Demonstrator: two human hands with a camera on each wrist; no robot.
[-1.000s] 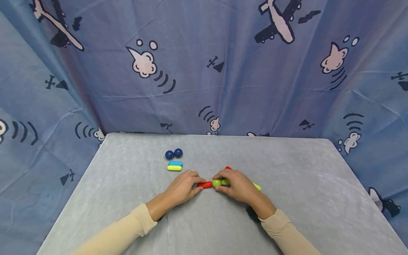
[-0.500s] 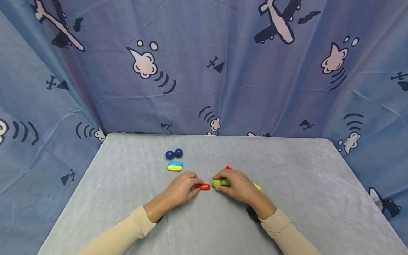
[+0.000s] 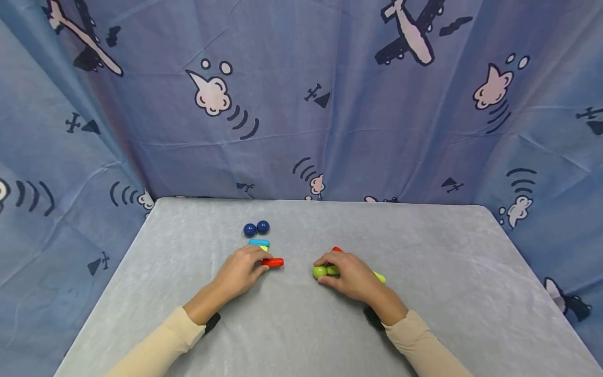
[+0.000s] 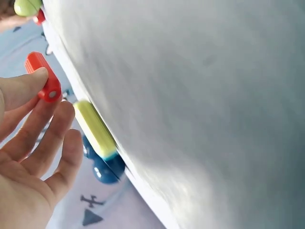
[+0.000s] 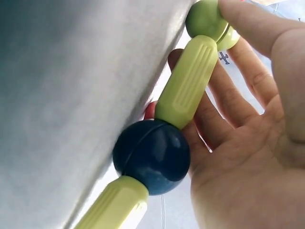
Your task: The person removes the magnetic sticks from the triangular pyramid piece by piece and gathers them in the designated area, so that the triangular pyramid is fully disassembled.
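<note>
My left hand (image 3: 237,272) pinches a red magnetic rod (image 3: 275,262) between thumb and fingers, just above the table in the left wrist view. A small metal dot shows on the rod's end. My right hand (image 3: 350,275) holds a green ball (image 3: 319,272) between thumb and fingers. From that ball a yellow-green rod (image 5: 188,81) runs to a dark blue ball (image 5: 152,157), which joins another yellow-green rod (image 5: 114,205). Part of this chain is hidden under the right hand in the head view. A second red rod (image 3: 337,249) pokes out behind the right hand.
Two dark blue balls (image 3: 256,228) lie together at the back left of the grey table (image 3: 447,272). In front of them are a light blue rod (image 3: 259,242) and a yellow rod (image 4: 95,129), partly covered by the left hand. A patterned curtain (image 3: 282,104) hangs behind.
The red rod came away from the green ball. My left hand has carried it left and slightly back, beside the loose rods. The right hand stays where it was, holding the green ball.
</note>
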